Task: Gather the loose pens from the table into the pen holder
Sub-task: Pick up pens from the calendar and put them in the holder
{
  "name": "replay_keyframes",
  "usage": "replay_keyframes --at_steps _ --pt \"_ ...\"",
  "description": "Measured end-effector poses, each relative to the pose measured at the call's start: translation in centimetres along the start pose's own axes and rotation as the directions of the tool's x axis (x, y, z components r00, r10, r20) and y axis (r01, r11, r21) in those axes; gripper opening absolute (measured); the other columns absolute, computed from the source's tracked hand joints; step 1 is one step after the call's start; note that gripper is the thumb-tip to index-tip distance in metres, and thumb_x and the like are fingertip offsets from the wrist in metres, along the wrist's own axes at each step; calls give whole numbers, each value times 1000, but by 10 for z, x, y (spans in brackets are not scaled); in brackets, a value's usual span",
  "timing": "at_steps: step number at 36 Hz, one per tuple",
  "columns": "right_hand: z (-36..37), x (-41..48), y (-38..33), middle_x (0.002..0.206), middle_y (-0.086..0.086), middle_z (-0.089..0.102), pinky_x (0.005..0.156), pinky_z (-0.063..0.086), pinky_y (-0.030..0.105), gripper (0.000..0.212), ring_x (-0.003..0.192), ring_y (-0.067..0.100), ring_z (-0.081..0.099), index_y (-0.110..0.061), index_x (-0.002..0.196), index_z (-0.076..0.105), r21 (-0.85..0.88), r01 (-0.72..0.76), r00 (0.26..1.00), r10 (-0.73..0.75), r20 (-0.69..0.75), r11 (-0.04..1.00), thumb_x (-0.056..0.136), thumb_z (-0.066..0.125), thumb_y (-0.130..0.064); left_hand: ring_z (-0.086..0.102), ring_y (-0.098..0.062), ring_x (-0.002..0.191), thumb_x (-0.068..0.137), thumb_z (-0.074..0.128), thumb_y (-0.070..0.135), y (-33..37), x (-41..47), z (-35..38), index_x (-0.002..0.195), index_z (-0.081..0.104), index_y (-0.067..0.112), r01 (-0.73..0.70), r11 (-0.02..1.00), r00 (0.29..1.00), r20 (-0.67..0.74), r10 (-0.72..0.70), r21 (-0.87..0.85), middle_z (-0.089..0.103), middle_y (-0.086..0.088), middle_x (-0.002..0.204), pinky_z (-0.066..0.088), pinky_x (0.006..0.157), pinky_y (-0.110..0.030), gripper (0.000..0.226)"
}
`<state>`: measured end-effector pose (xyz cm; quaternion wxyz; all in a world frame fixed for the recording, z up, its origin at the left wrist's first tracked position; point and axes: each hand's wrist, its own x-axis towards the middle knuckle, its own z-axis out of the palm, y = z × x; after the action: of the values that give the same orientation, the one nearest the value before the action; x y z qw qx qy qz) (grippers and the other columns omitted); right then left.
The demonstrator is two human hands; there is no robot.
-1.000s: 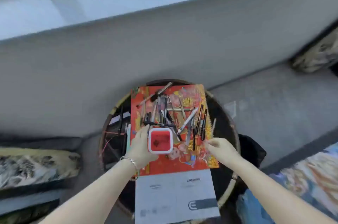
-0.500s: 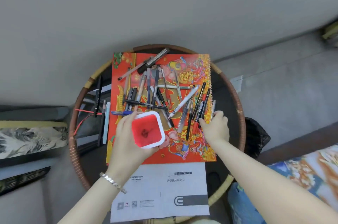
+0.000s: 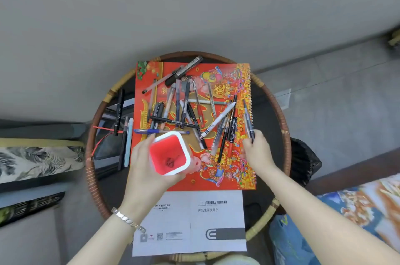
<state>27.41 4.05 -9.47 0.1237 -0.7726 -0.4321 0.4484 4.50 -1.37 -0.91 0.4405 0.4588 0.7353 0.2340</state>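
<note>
Left hand (image 3: 149, 167) grips red pen holder (image 3: 171, 155) (mouth up). Right hand (image 3: 257, 152), at its 3 o'clock, pinches a dark pen (image 3: 247, 117).

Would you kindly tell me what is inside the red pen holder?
The pen holder, held in the left hand, has no pens in it; only a small dark mark shows on its red bottom, too blurred to identify. The hand covers its outer walls.

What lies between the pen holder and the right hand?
Head view: several loose pens on the red calendar lie between pen holder and right hand.
</note>
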Motion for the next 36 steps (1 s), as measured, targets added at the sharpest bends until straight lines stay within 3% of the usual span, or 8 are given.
replay_keyframes --at_steps 4,8,14,20,24,28,33,36 --pt "-37 -37 -32 60 -3 38 43 30 22 18 48 8 35 -21 99 51 219 67 972 -114 207 973 99 34 -13 32 1 116 44 87 42 8 -1 -6 113 32 51 -12 1000 999 42 11 17 32 17 118 31 98 -23 89" --pt "-73 -83 -68 51 -12 36 34 22 12 30 40 2 27 -22 73 51 336 71 879 -218 424 939 99 38 -14 30 5 112 48 88 34 11 -2 -14 137 31 26 -46 996 997 62 41 78 31 18 120 28 96 -19 107" --pt "-87 -116 -99 48 -9 36 40 25 16 23 40 5 30 -19 79 57 -270 386 734 -117 669 882 95 45 -30 36 -10 125 51 89 34 11 -6 -15 134 34 27 -179 955 982 93 162 237 40 13 129 31 102 -25 100" --pt "-37 -112 -116 60 0 35 49 26 29 38 53 17 34 -15 58 39 -495 386 811 -30 584 778 95 44 -25 29 -13 126 60 81 38 11 -20 -7 139 31 22 -361 861 928 230 294 357 36 6 141 21 101 -18 95" --pt "-16 -110 -116 85 3 44 64 43 31 13 78 24 52 -12 92 61 -508 427 845 -130 519 748 93 48 -16 24 -9 128 59 83 36 6 -23 -5 140 24 27 -305 894 941 248 231 327 29 12 143 19 98 -14 101" --pt "-11 -117 -109 113 1 61 93 49 28 38 104 14 61 -19 124 57 -291 421 854 -267 446 859 87 60 -12 26 -9 129 56 85 36 -1 -21 -7 138 26 29 -219 939 965 200 169 263 31 13 141 22 99 -16 102" --pt "-21 -118 -94 106 -18 65 87 51 14 35 103 -2 61 -25 120 62 -73 455 840 -401 365 887 86 65 -19 37 -10 125 51 88 35 -9 -15 -9 133 35 29 -150 976 983 131 130 159 38 16 129 31 100 -21 98" --pt "-28 -100 -84 93 -22 65 73 46 1 22 94 -7 61 -27 104 65 6 378 905 -371 208 926 87 63 -13 36 -5 122 51 89 31 -13 -13 -13 132 35 31 -119 986 990 90 109 118 38 19 127 29 96 -19 98"
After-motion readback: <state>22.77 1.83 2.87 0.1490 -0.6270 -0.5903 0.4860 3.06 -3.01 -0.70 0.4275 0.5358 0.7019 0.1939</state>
